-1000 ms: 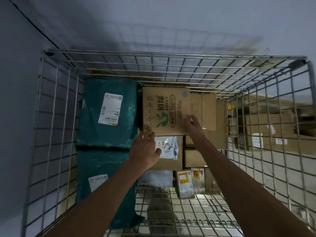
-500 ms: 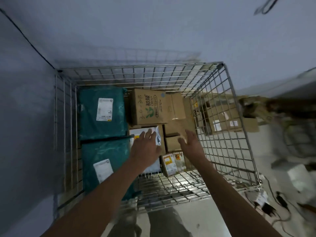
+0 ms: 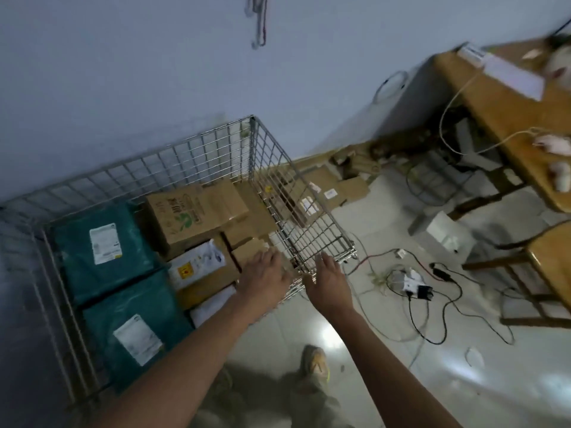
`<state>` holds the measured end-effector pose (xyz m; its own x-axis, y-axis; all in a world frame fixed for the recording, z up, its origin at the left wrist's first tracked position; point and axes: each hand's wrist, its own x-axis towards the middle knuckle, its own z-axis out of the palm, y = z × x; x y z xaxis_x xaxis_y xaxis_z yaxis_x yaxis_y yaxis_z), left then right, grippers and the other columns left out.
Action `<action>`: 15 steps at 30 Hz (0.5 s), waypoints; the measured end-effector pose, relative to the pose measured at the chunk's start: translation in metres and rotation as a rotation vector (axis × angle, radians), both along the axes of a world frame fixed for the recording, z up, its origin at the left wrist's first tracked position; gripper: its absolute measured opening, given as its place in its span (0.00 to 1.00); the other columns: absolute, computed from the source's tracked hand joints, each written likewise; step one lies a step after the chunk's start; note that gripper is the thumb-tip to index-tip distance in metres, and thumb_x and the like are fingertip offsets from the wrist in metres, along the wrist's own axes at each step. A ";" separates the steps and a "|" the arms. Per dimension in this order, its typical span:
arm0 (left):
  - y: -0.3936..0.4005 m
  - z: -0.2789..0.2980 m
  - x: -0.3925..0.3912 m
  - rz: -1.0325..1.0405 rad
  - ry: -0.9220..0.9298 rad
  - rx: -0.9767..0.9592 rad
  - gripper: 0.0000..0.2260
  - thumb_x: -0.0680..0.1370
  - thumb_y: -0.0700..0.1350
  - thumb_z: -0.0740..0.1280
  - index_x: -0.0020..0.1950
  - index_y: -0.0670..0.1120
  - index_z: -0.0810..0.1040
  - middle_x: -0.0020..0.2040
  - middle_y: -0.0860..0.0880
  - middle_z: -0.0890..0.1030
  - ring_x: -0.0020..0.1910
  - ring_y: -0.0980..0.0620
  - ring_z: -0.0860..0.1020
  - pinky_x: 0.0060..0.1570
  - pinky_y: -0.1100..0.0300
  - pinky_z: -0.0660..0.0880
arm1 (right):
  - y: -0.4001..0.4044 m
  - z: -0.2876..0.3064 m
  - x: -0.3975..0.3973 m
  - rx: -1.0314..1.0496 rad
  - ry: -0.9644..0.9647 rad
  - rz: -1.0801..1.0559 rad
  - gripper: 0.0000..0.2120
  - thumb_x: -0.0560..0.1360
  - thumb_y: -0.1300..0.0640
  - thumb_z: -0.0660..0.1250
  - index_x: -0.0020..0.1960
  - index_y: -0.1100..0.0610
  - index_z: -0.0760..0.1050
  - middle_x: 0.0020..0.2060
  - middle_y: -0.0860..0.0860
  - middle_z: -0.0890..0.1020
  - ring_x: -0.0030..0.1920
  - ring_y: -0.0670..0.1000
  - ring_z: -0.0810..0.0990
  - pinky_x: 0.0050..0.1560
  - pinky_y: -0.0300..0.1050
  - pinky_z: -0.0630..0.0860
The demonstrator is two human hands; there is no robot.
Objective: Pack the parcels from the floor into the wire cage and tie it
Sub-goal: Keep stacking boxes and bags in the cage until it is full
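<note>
A wire cage [image 3: 272,168] stands against a pale wall, holding two teal mailer bags [image 3: 102,248] on its left side and cardboard boxes [image 3: 197,214] beside them. The left hand [image 3: 262,278] reaches over a small box at the cage's near corner, fingers straight and holding nothing. The right hand [image 3: 329,281] hovers outside the mesh, fingers extended. More parcels [image 3: 330,186] lie on the floor beyond the cage. Cables [image 3: 432,304] trail across the tiles near a wooden counter [image 3: 494,97].

The cardboard box [image 3: 191,216] in the wire cage [image 3: 197,149] bears a green leaf logo with print too blurred to read, and the white labels on the two teal bags [image 3: 102,242] are equally illegible.
</note>
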<state>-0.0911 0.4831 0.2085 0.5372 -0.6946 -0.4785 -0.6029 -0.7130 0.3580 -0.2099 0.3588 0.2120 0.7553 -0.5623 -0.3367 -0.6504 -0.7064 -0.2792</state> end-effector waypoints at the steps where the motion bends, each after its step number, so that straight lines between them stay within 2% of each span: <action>1: -0.021 0.005 -0.014 -0.032 -0.009 -0.014 0.28 0.84 0.58 0.56 0.80 0.44 0.61 0.81 0.45 0.61 0.78 0.43 0.62 0.72 0.47 0.67 | -0.016 0.005 -0.018 0.004 -0.013 -0.040 0.29 0.81 0.47 0.63 0.77 0.61 0.65 0.77 0.57 0.67 0.77 0.59 0.63 0.73 0.55 0.66; 5: -0.105 0.025 -0.077 -0.131 -0.041 -0.053 0.28 0.83 0.58 0.56 0.78 0.45 0.63 0.79 0.45 0.65 0.77 0.43 0.64 0.70 0.45 0.67 | -0.089 0.019 -0.101 0.009 -0.013 -0.186 0.30 0.81 0.47 0.62 0.78 0.61 0.63 0.78 0.57 0.65 0.78 0.58 0.62 0.73 0.54 0.67; 11: -0.215 0.030 -0.165 -0.253 -0.030 0.056 0.29 0.83 0.58 0.56 0.81 0.46 0.59 0.83 0.46 0.56 0.80 0.43 0.57 0.76 0.43 0.61 | -0.190 0.025 -0.235 0.080 0.062 -0.221 0.31 0.82 0.45 0.59 0.81 0.58 0.57 0.80 0.56 0.60 0.80 0.57 0.58 0.71 0.55 0.70; 15: -0.281 0.031 -0.189 -0.252 -0.012 0.155 0.29 0.84 0.58 0.54 0.82 0.46 0.57 0.84 0.46 0.53 0.80 0.43 0.56 0.75 0.44 0.62 | -0.249 0.024 -0.283 0.124 0.095 -0.202 0.32 0.81 0.45 0.59 0.81 0.55 0.56 0.79 0.54 0.61 0.77 0.58 0.63 0.68 0.56 0.72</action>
<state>-0.2804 0.2021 0.2395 0.3631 -0.7257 -0.5844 -0.7714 -0.5859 0.2483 -0.4926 0.1096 0.2365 0.5936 -0.6481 -0.4770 -0.8022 -0.5237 -0.2867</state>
